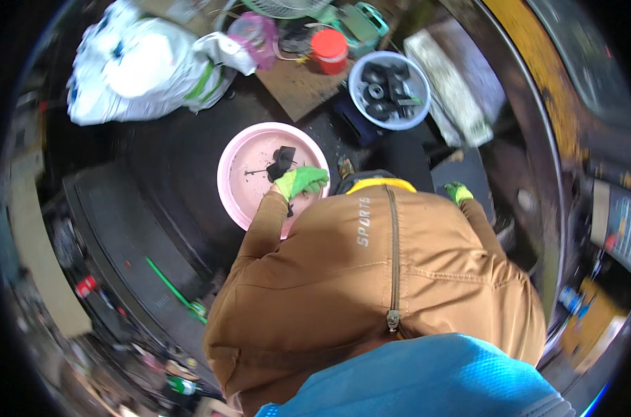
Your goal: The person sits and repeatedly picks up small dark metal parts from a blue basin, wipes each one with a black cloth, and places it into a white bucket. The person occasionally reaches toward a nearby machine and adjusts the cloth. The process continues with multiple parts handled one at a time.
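Note:
My left hand (303, 182), in a green glove, is over the near right side of a pink basin (226, 161). Its fingers are curled together, and whatever may be inside them is hidden. Just beyond the hand, a black plastic-looking part (282, 160) with a flat blade lies in the basin. Small dark crumbs are scattered over the pink bottom. My right hand (458, 192), also in a green glove, is low at my right side by a dark flat surface (474, 174). My sleeve and jacket partly hide it, so its grip is unclear.
A pale blue basin (424, 115) with several black parts stands ahead to the right, beside a long whitish block (449, 90). A red lidded tub (329, 50) sits on a brown board (294, 85). White bags (141, 69) fill the far left.

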`<state>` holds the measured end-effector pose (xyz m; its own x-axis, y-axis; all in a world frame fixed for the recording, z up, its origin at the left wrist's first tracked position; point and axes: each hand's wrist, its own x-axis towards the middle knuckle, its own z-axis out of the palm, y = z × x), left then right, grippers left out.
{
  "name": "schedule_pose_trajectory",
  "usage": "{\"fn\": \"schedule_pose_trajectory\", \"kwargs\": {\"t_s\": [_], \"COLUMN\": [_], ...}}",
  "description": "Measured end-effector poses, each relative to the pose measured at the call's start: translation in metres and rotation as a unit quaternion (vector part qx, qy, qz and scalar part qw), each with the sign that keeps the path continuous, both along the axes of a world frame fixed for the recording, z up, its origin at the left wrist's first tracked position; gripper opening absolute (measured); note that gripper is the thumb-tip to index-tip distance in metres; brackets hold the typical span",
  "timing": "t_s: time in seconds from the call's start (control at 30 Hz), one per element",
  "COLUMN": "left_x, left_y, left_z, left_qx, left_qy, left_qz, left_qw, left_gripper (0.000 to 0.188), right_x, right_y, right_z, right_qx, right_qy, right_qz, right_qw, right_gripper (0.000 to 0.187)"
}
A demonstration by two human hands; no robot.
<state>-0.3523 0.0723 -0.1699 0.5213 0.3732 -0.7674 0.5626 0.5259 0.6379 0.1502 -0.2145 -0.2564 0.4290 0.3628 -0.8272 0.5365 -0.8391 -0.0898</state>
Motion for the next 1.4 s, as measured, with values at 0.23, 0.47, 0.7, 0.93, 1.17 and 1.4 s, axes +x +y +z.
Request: {"fn": "schedule_pose_trajectory", "kwargs": {"t_s": [0.23,0.47,0.7,0.93,1.17,1.4], "left_x": [0.059,0.161,0.249,0.252,0.252,0.312], "left_y": [-0.032,-0.051,-0.109,-0.162,-0.106,-0.106], "left_z": [-0.011,-0.150,-0.034,0.055,-0.019,-0.013], "left_qx": [0.188,0.231,0.164,0.131,0.308,0.100], "left_qy": [-0.108,0.227,0.237,0.162,0.252,-0.359], "left_qz": [-0.047,-0.242,0.131,0.129,0.090,0.490], "left_qw": [0.975,0.915,0.949,0.970,0.913,0.788], "left_gripper": [0.032,0.028,0.037,0.049,0.035,0.039], "right_x": [0.092,0.149,0.168,0.207,0.227,0.226], "right_y": [0.191,0.369,0.482,0.420,0.318,0.269], "right_z": [0.050,0.056,0.055,0.038,0.032,0.147], "right_qx": [0.088,0.010,0.000,0.000,0.106,0.603], "right_qy": [0.049,0.073,0.113,0.158,0.240,0.430], "right_qz": [0.167,0.373,0.470,0.455,0.346,0.120], "right_qw": [0.981,0.925,0.875,0.876,0.901,0.661], "right_gripper": [0.054,0.050,0.046,0.042,0.038,0.036]}}
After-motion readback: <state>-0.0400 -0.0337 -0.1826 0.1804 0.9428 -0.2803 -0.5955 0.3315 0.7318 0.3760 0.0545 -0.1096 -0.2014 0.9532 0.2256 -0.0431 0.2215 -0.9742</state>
